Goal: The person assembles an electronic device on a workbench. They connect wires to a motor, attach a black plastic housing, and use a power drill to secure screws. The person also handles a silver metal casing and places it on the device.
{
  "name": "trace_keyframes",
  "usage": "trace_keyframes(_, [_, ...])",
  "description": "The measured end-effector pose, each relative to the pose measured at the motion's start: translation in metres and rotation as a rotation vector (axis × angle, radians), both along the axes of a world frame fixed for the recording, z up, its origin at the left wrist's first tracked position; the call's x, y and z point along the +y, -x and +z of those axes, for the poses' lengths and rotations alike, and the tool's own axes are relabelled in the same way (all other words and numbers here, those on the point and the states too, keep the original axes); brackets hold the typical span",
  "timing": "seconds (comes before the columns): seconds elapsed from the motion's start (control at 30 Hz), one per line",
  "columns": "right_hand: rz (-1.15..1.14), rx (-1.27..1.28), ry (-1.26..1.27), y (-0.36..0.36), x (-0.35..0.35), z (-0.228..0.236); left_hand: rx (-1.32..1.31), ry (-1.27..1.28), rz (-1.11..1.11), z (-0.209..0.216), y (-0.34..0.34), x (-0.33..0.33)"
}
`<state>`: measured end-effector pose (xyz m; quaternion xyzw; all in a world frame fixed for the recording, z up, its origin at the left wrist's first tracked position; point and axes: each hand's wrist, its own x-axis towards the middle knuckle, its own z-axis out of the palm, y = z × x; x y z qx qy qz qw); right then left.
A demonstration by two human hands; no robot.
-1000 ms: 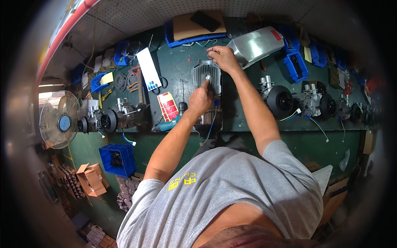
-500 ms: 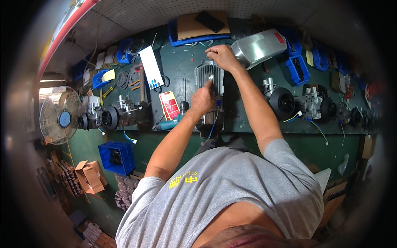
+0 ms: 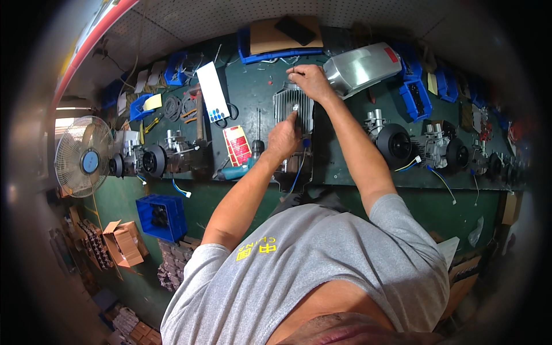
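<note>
looked down on a green bench (image 3: 336, 155). centred there, on the near side: a grey finned housing (image 3: 283, 107), far end pointing away. rested the left hand (image 3: 284, 138) over the near part of the housing, index finger stretched out over the fins to a small bright part (image 3: 295, 107), other fingers curled; could not tell whether holding anything. held the right hand (image 3: 310, 80) at the housing's far end, thumb and fingertips drawn narrow, almost together; too small to tell what, if anything, between. judged as fine handwork at that far end, probably steadied from the near side. seemed to call for a still left hand and small, careful right fingertip movement, clear of the silver cover (image 3: 362, 69) just to the right. noted at left: a drill (image 3: 236, 172), a red-and-yellow sheet (image 3: 236, 144), a white card (image 3: 211, 86). noted at right: a blower (image 3: 395, 144). noted at far side: a blue tray (image 3: 244, 46), with a black phone (image 3: 295, 30) on cardboard (image 3: 264, 39).
</note>
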<state>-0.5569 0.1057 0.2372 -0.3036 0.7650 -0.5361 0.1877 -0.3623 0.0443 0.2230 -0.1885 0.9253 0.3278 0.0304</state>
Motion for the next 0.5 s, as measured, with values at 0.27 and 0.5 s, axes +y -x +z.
trace_keyframes(0.27, [0.120, 0.279, -0.076, -0.022, 0.024, -0.013, 0.004, -0.007, 0.023, 0.005, 0.000, 0.002])
trace_keyframes(0.5, [0.299, 0.413, -0.104, -0.042, 0.037, -0.034, 0.025, -0.059, 0.013, 0.014, -0.001, 0.001])
